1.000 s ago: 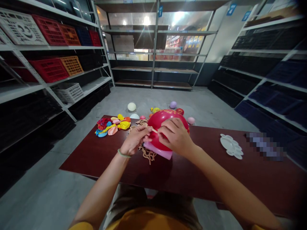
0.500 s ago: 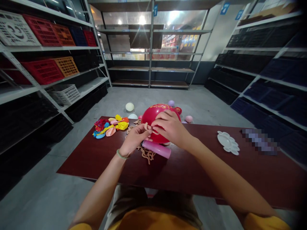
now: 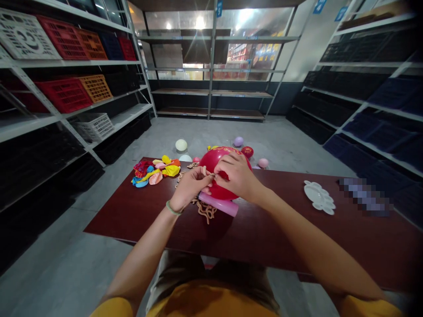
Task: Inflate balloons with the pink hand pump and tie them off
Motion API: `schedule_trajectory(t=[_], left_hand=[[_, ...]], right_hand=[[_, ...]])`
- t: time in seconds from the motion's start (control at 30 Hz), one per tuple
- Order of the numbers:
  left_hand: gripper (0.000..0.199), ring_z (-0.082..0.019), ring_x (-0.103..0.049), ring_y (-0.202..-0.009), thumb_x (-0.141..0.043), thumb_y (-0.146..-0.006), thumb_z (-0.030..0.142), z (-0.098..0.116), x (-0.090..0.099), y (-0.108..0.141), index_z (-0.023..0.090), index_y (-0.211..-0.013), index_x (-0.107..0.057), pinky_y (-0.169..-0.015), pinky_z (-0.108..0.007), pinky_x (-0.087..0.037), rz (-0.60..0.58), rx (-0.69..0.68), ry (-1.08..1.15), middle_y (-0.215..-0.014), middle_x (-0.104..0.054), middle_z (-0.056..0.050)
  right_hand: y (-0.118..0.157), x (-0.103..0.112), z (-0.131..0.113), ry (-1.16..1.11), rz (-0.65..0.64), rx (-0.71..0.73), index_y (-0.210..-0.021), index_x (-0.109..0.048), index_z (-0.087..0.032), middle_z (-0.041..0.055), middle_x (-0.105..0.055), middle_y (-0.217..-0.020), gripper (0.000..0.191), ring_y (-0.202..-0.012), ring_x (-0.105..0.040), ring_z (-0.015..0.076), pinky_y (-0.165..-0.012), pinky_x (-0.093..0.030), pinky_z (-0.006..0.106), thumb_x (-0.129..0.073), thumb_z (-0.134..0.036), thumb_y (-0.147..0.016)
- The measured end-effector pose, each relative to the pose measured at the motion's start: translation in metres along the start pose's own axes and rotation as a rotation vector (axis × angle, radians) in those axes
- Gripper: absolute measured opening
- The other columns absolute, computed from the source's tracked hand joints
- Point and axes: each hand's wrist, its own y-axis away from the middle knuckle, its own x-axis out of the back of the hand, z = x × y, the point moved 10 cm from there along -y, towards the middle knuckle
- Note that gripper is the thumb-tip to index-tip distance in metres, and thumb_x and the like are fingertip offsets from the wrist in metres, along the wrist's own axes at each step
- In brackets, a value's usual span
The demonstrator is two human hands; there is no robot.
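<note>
Red latex balloon (image 3: 211,164), fully inflated, sits on a dark red wooden table (image 3: 132,220), held by the person's right hand (image 3: 236,176), its curled fingers gripping the balloon's upper side. The left hand (image 3: 190,187) pinches a thin tan strand (image 3: 207,173) in a narrow hold against the balloon's front. Just below the balloon lie a pink cylinder (image 3: 218,204) and tangled tan cords (image 3: 205,211); left of it, a heap of flat multicoloured balloons (image 3: 153,172); right of it, well apart, a white flower-shaped palette (image 3: 319,197).
</note>
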Motion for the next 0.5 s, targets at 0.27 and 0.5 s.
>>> schedule_trajectory(t=[0.27,0.5], left_hand=[[0.02,-0.011,-0.052,-0.061,-0.058,-0.087,0.028,0.038,0.01,0.015,0.02,-0.071,-0.047,-0.061,-0.023,-0.04,0.312,-0.326,-0.569,-0.067,-0.056,0.003],[0.019,-0.013,-0.057,-0.07,-0.057,-0.09,0.033,0.034,0.016,0.02,0.021,-0.077,-0.049,-0.069,-0.025,-0.044,0.449,-0.354,-0.485,-0.082,-0.067,-0.001]], right_hand=[[0.0,0.003,0.002,0.044,0.043,-0.045,-0.076,-0.059,-0.023,0.0019,-0.066,-0.086,0.008,-0.092,-0.053,0.0238,-0.083,-0.031,0.039,-0.057,-0.024,-0.084],[0.001,0.003,-0.001,-0.005,0.109,-0.117,-0.074,-0.058,-0.022,0.0011,-0.066,-0.082,0.008,-0.088,-0.054,0.0225,-0.082,-0.033,0.038,-0.057,-0.021,-0.082]])
